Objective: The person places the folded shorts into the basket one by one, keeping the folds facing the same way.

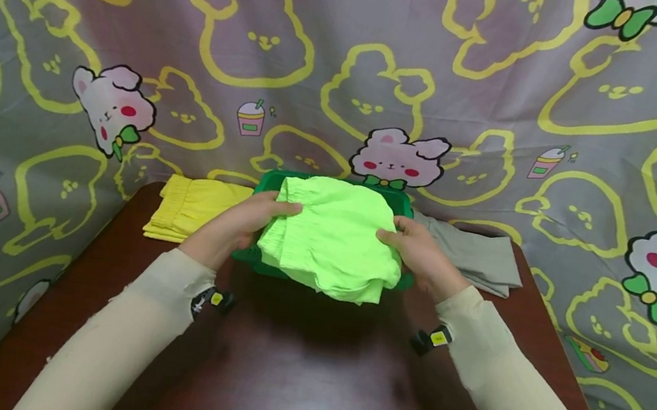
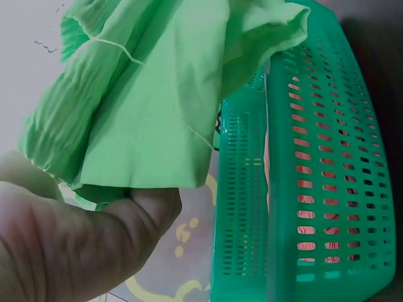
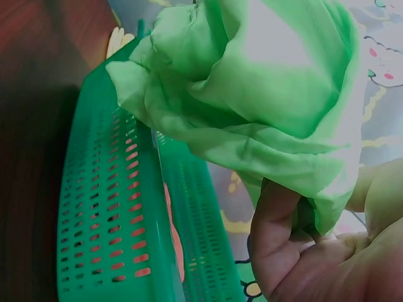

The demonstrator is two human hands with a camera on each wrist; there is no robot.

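Folded neon-green shorts (image 1: pixel 337 234) with a gathered elastic waistband are held up between both hands, over a green slotted plastic basket (image 2: pixel 340 189). The left hand (image 1: pixel 253 219) pinches the waistband side, thumb on top and fingers beneath. At the opposite edge, the right hand (image 1: pixel 422 253) grips the fabric the same way; its curled fingers show under the folds in the right wrist view. Through the basket's slots something reddish-pink (image 3: pixel 175 233) is visible inside. The shorts hide most of the basket in the head view.
Folded yellow elastic-waist clothing (image 1: pixel 202 205) lies left of the basket on the dark brown table (image 1: pixel 303 384). A folded grey garment (image 1: pixel 476 254) lies to the right. Behind the table hangs a patterned grey curtain (image 1: pixel 321 78).
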